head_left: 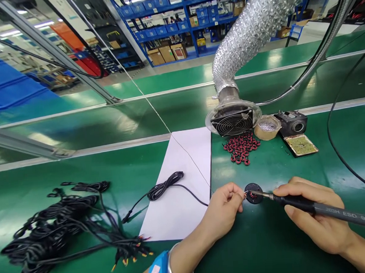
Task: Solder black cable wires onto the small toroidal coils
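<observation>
My right hand (pixel 318 215) grips the dark handle of a soldering iron (pixel 299 203), its fingers wrapped round it. The iron's tip points left, over a small round black disc (pixel 255 198) on the bench; a little red shows on the disc beside it. Pinched closed at the disc's left edge is my left hand (pixel 224 209). A coiled black cable (pixel 165 186) runs into this hand, and a thin solder wire (pixel 183 148) slants down to it from above. Its fingers hide the cable end. Whether the tip touches metal is too small to tell.
Black cables (pixel 55 228) with stripped ends are heaped at left. White paper (pixel 189 152) lies mid-bench. Behind the disc are small red-black parts (pixel 241 147), an extractor fan (pixel 233 123) on a silver duct (pixel 250 35), a round tub (pixel 267 128) and an iron stand with sponge (pixel 301 144).
</observation>
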